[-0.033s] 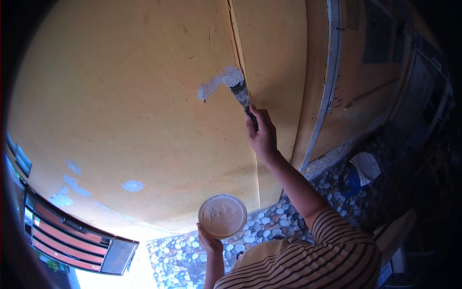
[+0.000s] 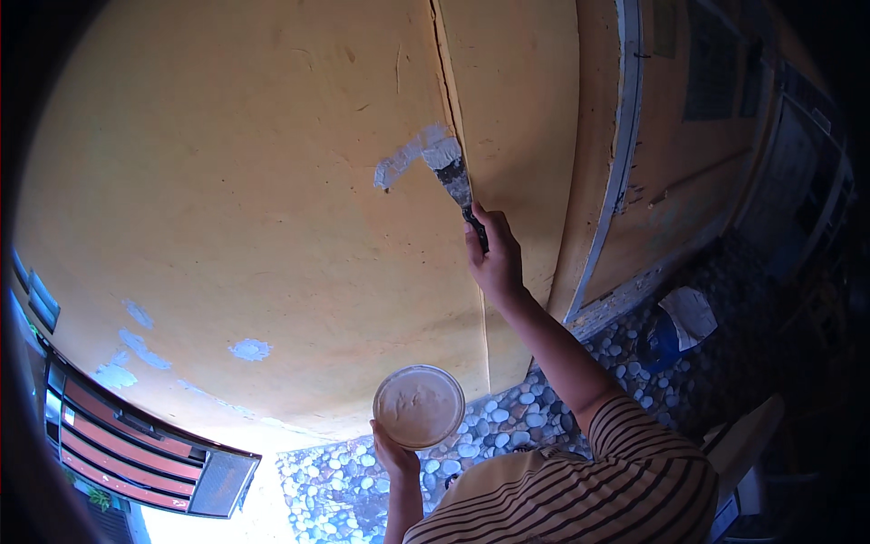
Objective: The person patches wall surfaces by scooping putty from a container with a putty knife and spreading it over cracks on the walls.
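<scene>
Gripping a putty knife point(image 2: 455, 181) by its dark handle, the right hand point(image 2: 496, 249) is closed round it with the arm stretched up across the yellow wall point(image 2: 317, 245), while the left hand point(image 2: 397, 456) supports a round tub point(image 2: 420, 406) of pale paste from its lower left side, low in front of the body. The knife is at the wall, beside the right end of a pale smear point(image 2: 397, 166) and just left of the long upright seam point(image 2: 442, 72); its blade looks to be against the surface, though exact contact is hard to tell. Spreading well here, I would judge, calls for a low blade angle, even pressure across the whole edge, and one smooth stroke along the smear, feathering its borders thin so no ridge dries proud of the wall. A modest load on the blade should help, and keeping the tub level and near would make reloading easy. The knife's blade end points up and a little left in the view, carrying a pale load of paste, with the handle end down and slightly right; its long axis is therefore steep, leaning left of the forearm's top, whereas the smear slants down to the left.
</scene>
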{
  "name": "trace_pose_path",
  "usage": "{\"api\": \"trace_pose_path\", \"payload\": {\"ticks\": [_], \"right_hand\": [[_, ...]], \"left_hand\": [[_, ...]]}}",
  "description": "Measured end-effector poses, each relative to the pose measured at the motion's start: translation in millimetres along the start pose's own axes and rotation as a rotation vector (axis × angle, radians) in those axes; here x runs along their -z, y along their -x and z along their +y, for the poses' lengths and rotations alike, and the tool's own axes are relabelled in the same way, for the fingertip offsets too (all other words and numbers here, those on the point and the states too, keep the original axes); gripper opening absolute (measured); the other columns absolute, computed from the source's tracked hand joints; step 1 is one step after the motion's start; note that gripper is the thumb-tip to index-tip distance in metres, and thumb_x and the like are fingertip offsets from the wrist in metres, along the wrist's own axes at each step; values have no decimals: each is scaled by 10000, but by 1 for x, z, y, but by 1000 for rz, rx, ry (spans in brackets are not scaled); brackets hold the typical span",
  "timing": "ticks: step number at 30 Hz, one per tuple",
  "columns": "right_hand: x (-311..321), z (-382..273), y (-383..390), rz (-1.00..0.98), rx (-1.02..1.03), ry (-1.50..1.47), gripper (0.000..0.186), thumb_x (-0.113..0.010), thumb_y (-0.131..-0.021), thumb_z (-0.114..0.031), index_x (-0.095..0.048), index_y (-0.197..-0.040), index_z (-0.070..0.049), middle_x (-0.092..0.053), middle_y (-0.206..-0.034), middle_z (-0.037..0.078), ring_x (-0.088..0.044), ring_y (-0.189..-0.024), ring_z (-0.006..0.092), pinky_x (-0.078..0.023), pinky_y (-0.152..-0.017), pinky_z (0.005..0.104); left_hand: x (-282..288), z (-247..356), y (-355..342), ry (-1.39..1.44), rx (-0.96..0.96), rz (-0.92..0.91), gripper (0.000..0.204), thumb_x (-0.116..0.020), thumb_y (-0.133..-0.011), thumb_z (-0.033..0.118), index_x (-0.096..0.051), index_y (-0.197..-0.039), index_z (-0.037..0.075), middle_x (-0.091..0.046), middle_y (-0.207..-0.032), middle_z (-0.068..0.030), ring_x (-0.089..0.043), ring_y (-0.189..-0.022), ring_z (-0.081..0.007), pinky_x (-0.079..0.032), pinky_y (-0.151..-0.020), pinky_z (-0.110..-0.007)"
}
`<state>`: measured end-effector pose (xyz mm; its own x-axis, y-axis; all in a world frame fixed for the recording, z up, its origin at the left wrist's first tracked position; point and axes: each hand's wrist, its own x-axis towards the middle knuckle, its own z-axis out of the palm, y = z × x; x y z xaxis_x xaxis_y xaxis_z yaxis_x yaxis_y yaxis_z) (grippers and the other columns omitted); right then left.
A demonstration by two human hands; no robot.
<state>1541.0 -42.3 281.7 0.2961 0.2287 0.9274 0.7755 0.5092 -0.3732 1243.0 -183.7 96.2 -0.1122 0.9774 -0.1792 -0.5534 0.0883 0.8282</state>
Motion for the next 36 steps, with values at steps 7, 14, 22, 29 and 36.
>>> {"api": "trace_pose_path", "payload": {"ticks": [7,14,22,29,36], "right_hand": [[-10,-4,-11,0,31,-19,431,-667,-922,-3,-534,-1328,-61,-595,-949,135,-650,-790,256,-533,-678,344],[-9,-11,10,-63,-23,-93,393,-656,-941,-3,-559,-1319,-50,-591,-960,122,-635,-837,214,-519,-732,315],[-16,-3,24,-75,-1,-62,446,-675,-922,-9,-533,-1340,-77,-590,-933,133,-630,-769,246,-526,-683,349],[-17,-4,24,-100,-5,-65,473,-674,-909,19,-535,-1347,-95,-591,-925,130,-636,-758,259,-527,-671,349],[-17,-8,19,-71,46,-35,372,-668,-940,-14,-573,-1297,-58,-592,-925,105,-605,-744,188,-509,-669,296]], "left_hand": [[2,-3,-3,-32,27,-24,563,-333,-1083,432,-515,-1346,-32,-597,-1298,-163,-620,-1162,-249,-509,-988,-379],[0,-3,-4,-22,36,-66,561,-322,-1088,423,-505,-1351,-38,-591,-1303,-173,-610,-1183,-252,-499,-1010,-378],[3,-1,-8,16,13,-8,562,-308,-1091,417,-510,-1340,-44,-596,-1290,-175,-622,-1152,-247,-507,-992,-378],[1,1,-7,19,27,30,580,-298,-1090,433,-529,-1324,-45,-617,-1250,-176,-639,-1115,-237,-519,-964,-378],[-2,1,-8,-120,-43,-73,584,-290,-1091,434,-553,-1290,-48,-636,-1215,-174,-638,-1114,-222,-518,-953,-351]]}}
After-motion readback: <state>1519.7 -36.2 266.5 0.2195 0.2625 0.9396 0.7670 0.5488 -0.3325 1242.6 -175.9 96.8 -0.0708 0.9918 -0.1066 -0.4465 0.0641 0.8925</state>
